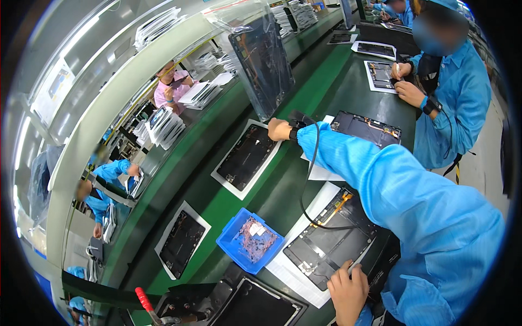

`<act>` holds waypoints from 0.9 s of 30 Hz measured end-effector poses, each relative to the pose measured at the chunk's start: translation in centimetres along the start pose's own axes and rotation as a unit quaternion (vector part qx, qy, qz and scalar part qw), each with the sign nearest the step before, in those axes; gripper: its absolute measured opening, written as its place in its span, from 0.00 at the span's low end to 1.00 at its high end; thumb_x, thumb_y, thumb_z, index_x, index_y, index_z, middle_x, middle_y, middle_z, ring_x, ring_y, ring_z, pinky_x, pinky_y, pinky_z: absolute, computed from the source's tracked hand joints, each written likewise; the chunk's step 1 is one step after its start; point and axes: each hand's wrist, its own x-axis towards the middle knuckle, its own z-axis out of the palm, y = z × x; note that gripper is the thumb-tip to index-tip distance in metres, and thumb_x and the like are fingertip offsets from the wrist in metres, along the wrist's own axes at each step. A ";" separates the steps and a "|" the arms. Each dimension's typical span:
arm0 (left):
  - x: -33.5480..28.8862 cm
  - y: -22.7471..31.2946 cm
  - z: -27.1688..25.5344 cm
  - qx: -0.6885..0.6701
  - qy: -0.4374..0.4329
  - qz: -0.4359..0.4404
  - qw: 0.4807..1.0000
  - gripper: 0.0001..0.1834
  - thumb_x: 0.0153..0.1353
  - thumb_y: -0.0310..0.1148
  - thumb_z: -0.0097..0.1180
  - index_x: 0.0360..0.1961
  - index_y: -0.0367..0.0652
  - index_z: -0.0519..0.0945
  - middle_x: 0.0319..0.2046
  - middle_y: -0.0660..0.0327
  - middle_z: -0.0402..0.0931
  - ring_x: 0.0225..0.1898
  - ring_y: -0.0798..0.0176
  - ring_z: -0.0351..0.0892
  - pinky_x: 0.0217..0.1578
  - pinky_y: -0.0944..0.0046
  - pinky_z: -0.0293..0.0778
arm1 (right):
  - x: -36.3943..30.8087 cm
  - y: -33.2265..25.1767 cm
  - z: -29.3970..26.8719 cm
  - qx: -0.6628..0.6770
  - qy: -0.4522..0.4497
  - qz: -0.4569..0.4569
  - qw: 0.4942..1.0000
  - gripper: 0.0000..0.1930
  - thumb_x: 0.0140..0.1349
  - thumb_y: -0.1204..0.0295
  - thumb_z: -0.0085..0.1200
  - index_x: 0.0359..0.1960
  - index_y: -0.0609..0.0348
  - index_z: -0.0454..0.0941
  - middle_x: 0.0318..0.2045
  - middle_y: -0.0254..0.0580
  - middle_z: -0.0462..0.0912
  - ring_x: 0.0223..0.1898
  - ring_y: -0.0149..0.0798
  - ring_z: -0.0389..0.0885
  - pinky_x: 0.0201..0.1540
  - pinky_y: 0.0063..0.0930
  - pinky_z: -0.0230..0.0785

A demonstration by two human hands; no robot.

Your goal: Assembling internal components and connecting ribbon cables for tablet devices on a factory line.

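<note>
In front of me a dark tablet shell (338, 237) with an orange flex cable (343, 204) lies tilted on white sheets. My left hand (348, 290) is closed at its near edge, fingers bent over the rim. My right arm stretches far across the bench. Its hand (280, 130), with a black wristband, is curled at the upper right corner of another dark tablet shell (247, 155) on a white sheet; its fingertips are hidden. A black cord (302, 187) hangs from that wrist across the nearer shell.
A blue bin (224, 237) of small pinkish parts stands left of the near shell. Below it sits a black fixture with a red handle (143, 299). More shells (182, 243) lie along the green bench. A bagged panel (261, 70) stands upright beyond. A co-worker (457, 103) works at right.
</note>
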 end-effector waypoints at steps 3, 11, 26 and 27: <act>-0.3 -1.1 0.5 0.023 0.023 0.003 0.999 0.08 0.60 0.31 0.63 0.41 0.49 0.81 0.50 0.64 0.80 0.43 0.55 0.77 0.42 0.55 0.70 | -5.6 -2.2 -4.1 0.372 -0.069 0.063 0.923 0.16 0.59 0.77 0.58 0.46 0.79 0.81 0.42 0.61 0.88 0.44 0.55 0.90 0.36 0.46 0.86; 0.3 -0.4 0.6 0.014 0.028 0.016 0.999 0.09 0.60 0.30 0.63 0.42 0.47 0.81 0.50 0.62 0.80 0.43 0.53 0.76 0.41 0.53 0.70 | -21.6 2.7 -10.5 0.715 -0.134 0.114 0.677 0.14 0.68 0.82 0.42 0.50 0.84 0.70 0.50 0.62 0.77 0.42 0.52 0.86 0.45 0.42 0.87; -0.9 -1.6 -0.5 -0.350 0.408 -0.175 0.825 0.03 0.72 0.25 0.53 0.40 0.37 0.73 0.38 0.53 0.73 0.37 0.57 0.77 0.45 0.57 0.76 | -47.4 12.4 -11.8 0.654 -0.114 0.123 0.737 0.22 0.79 0.73 0.41 0.73 0.58 0.60 0.42 0.38 0.79 0.30 0.29 0.82 0.32 0.25 0.80; -1.2 -1.5 -1.5 -0.324 0.413 -0.208 0.826 0.06 0.73 0.28 0.54 0.39 0.37 0.73 0.38 0.54 0.70 0.37 0.58 0.74 0.43 0.59 0.74 | -47.6 12.2 -11.4 0.620 -0.144 0.089 0.766 0.23 0.80 0.73 0.39 0.74 0.56 0.58 0.42 0.38 0.79 0.28 0.28 0.82 0.32 0.26 0.79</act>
